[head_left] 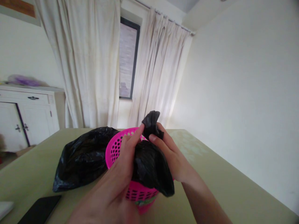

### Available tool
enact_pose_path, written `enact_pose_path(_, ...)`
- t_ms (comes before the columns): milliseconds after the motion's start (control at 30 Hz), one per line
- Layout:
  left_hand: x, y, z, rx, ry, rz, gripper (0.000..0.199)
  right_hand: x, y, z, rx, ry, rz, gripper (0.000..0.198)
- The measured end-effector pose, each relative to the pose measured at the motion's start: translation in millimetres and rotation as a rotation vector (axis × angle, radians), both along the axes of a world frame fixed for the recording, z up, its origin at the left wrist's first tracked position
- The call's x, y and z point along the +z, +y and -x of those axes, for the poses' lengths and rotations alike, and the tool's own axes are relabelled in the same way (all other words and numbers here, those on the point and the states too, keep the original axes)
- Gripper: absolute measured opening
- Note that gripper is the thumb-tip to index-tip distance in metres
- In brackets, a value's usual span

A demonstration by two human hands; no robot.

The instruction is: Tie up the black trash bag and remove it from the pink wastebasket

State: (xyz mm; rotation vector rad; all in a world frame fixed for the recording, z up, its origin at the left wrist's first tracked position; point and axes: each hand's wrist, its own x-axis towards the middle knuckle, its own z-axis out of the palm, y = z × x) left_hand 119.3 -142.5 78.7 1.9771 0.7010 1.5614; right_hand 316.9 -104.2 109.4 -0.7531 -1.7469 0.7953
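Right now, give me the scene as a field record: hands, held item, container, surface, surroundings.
left hand: on the black bag, fingertips pinching its bunched top
right hand: gripping the same bunched top from the other side
black bag: draped over the near rim of the pink basket
pink basket: perforated, upright on the table
second black bag: lying left of the basket, touching it
table: pale green
dark flat object: near left corner, type unclear
background: white cabinet, curtains
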Motion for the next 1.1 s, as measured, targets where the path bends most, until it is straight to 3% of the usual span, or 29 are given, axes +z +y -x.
enact_pose_path(67, 3.4, 1, -2, -0.061, -0.104, 0.074, 0.045, 10, 5, 3, -0.011, -0.102, -0.082, 0.031)
enact_pose_path(133, 3.9, 3, -4, -0.154, -0.277, 0.195, 0.031, 18, 11, 7, -0.023, -0.171, -0.169, 0.032)
enact_pose_path(200, 2.0, 6, -7, -0.183, -0.425, 0.304, 0.041, 24, 14, 11, -0.003, -0.239, -0.291, 0.029)
enact_pose_path(300, -0.4, 10, -7, -0.082, -0.424, 0.318, 0.082, 32, 12, 14, 0.132, -0.436, -0.509, 0.014)
enact_pose_path(333, -0.1, 11, -6, -0.036, -0.376, 0.283, 0.085, 34, 11, 14, 0.193, -0.507, -0.558, 0.013)
enact_pose_path(400, 2.3, 11, -3, 0.022, -0.28, 0.2, 0.072, 38, 8, 12, 0.292, -0.59, -0.585, 0.018)
enact_pose_path(467, 5.5, 11, 0, 0.039, -0.245, 0.18, 0.052, 43, 5, 8, 0.326, -0.591, -0.528, 0.024)
enact_pose_path(533, 7.6, 11, 2, 0.031, -0.294, 0.221, 0.045, 47, 1, 4, 0.356, -0.557, -0.435, 0.036)
enact_pose_path(667, 6.5, 11, 0, 0.094, -0.37, 0.216, 0.041, 48, -13, 4, 0.411, -0.537, -0.305, 0.091)
enact_pose_path(700, 5.7, 10, -2, 0.126, -0.348, 0.163, 0.039, 46, -17, 6, 0.365, -0.543, -0.312, 0.088)
enact_pose_path(800, 3.0, 5, -5, 0.174, -0.269, 0.041, 0.044, 38, -20, 13, 0.182, -0.501, -0.349, 0.04)
enact_pose_path(867, 0.6, 3, -5, 0.208, -0.219, 0.044, 0.05, 32, -12, 17, 0.119, -0.394, -0.249, 0.018)
enact_pose_path(967, -4.4, 5, -3, 0.351, -0.022, -0.106, 0.057, 23, 9, 22, 0.103, -0.183, 0.011, 0.02)
enact_pose_path(1033, -7.4, 10, -2, 0.392, 0.156, -0.327, 0.063, 21, 24, 26, 0.115, -0.087, 0.184, 0.022)
enact_pose_path(1100, -8.8, 14, -2, 0.423, 0.292, -0.541, 0.063, 22, 34, 28, 0.128, -0.067, 0.307, 0.038)
